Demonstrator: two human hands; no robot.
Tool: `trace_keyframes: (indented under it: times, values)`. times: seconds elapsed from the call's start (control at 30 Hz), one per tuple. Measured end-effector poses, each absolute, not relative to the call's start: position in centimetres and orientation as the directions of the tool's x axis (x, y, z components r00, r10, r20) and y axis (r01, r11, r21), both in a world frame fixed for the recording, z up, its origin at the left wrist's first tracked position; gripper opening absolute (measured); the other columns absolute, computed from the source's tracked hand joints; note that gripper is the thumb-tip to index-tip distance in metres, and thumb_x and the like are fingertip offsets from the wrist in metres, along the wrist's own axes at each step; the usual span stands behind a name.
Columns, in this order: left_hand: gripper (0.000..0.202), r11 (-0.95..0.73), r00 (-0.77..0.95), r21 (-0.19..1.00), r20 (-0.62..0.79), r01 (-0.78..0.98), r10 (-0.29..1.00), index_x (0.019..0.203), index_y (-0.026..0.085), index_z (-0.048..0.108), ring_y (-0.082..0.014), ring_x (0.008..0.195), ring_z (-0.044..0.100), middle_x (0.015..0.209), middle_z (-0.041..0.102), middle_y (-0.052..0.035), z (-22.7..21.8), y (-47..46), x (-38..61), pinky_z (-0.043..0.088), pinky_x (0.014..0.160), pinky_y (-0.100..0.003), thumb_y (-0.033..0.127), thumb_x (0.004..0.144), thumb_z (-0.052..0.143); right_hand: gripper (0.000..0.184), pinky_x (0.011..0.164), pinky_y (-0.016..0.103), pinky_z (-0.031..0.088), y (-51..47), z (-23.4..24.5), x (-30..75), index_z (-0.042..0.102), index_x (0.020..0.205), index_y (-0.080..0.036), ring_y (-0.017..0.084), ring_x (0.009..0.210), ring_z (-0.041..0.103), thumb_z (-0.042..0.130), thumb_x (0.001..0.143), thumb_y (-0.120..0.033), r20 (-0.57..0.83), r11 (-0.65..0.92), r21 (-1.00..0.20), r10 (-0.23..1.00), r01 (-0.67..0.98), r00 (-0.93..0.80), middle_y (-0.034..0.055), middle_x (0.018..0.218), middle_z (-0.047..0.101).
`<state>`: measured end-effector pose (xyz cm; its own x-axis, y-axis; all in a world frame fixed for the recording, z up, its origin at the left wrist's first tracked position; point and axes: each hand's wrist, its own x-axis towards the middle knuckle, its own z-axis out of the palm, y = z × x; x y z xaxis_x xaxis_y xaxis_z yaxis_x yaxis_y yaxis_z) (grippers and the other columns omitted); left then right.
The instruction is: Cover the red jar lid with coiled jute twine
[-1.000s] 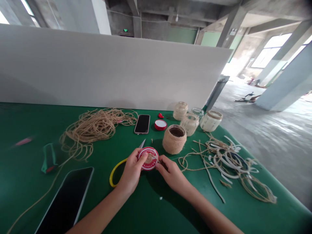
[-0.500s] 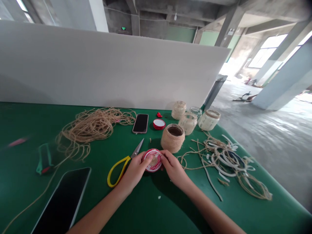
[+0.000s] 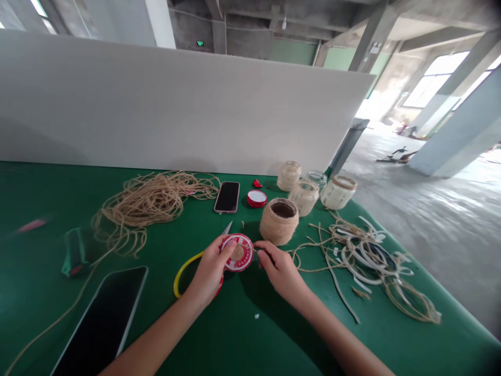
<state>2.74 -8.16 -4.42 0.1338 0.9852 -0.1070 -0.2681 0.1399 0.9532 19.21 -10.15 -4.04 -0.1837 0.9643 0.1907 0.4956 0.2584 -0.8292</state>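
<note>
Scissors (image 3: pixel 177 279) lay partly hidden behind the left hand (image 3: pixel 210 266), dark slab (image 3: pixel 102 321) ran off bottom edge, pink object (image 3: pixel 32 225) looked blurred

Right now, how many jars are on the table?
5: the wrapped jar in front; the middle jar behind it, slightly right; the back jar, left of the clear jar, partly covered; the right jar, outermost. Others may be hidden.

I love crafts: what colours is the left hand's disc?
The disc is red and white, tan-centred, clearest in the head view.

Green tabletop (image 3: pixel 238 339), tangled twine (image 3: pixel 156 201), yellow-handled scissors (image 3: pixel 177 282), phone (image 3: pixel 227 197), twine-wrapped jar (image 3: pixel 278 225), four paler jars (image 3: pixel 304 198), white strips (image 3: pixel 341 296)
</note>
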Motion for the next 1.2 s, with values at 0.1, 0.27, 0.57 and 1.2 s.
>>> trace_keyframes:
  times: [0.1, 0.27, 0.57, 1.2]
  values:
    - [0.032, 0.156, 0.114, 0.939, -0.126, -0.305, 0.985, 0.094, 0.014, 0.061, -0.0176, 0.072, 0.061, 0.081, 0.067, -0.0065, -4.2, -8.1, 2.8, 0.046, 0.067, -0.026, 0.037, 0.073, 0.061, 0.025, 0.058, 0.022, 0.04, -10.2, -4.0, 19.2, 0.057, 0.103, -0.018, 0.013, 0.059, 0.053, 0.037, 0.09, -0.027, 0.202, 0.272, -0.802, 0.961, 0.533, -0.186, 0.0006, 0.067, 0.058]
    - [0.03, 0.13, 0.058, 0.954, -0.118, -0.27, 0.991, 0.09, 0.013, 0.061, -0.0174, 0.071, 0.061, 0.078, 0.066, -0.0052, -4.2, -8.1, 2.6, 0.046, 0.066, -0.027, 0.037, 0.072, 0.062, 0.022, 0.054, 0.021, 0.037, -10.5, -3.8, 18.9, 0.058, 0.093, -0.02, 0.011, 0.057, 0.05, 0.036, 0.09, -0.024, 0.175, 0.303, -0.786, 0.945, 0.538, -0.276, -0.0005, 0.065, 0.056]
    - [0.031, 0.082, 0.049, 0.977, -0.074, -0.196, 0.996, 0.09, 0.014, 0.061, -0.0176, 0.071, 0.061, 0.079, 0.066, -0.0054, -4.6, -8.4, 2.7, 0.047, 0.065, -0.026, 0.04, 0.074, 0.058, 0.019, 0.058, 0.021, 0.037, -10.8, -4.8, 18.0, 0.048, 0.075, -0.018, 0.011, 0.063, 0.049, 0.043, 0.088, -0.031, 0.116, 0.239, -0.868, 0.95, 0.436, -0.29, -0.0012, 0.07, 0.053]
    - [0.034, 0.207, 0.214, 0.967, -0.173, -0.145, 0.961, 0.092, 0.016, 0.063, -0.021, 0.066, 0.063, 0.078, 0.068, -0.0067, -4.2, -8.2, 2.9, 0.049, 0.057, -0.029, 0.045, 0.075, 0.055, 0.024, 0.055, 0.021, 0.04, -9.7, -5.0, 19.2, 0.056, 0.099, -0.02, 0.012, 0.062, 0.049, 0.038, 0.09, -0.033, 0.125, 0.147, -0.954, 0.987, 0.26, -0.097, -0.0019, 0.065, 0.051]
